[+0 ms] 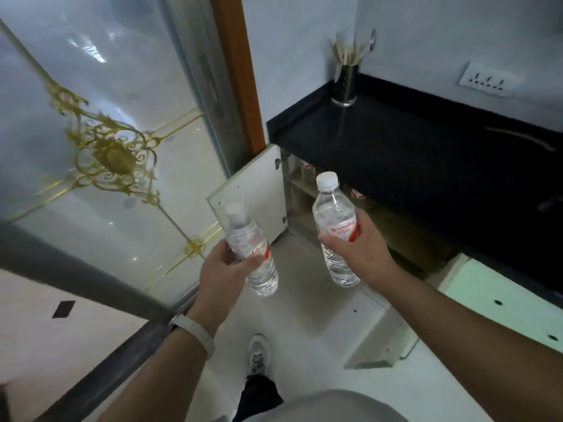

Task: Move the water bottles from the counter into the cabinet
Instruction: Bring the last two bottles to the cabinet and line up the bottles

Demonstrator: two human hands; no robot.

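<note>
The left hand grips the left bottle, its cap tilted away. The right hand holds the right bottle almost upright. Both bottles are off the worktop. The open cabinet lies just beyond, under the worktop and nearer the right hand, so that bottle likely goes in first.

The left bottle and the right bottle at mid-frame were seen clear, capped in white and banded with red-and-white labels. The counter at the right was coloured black, the cabinet door white. The glass door at upper left was patterned with gold scrollwork, edged by an orange-brown frame.
</note>
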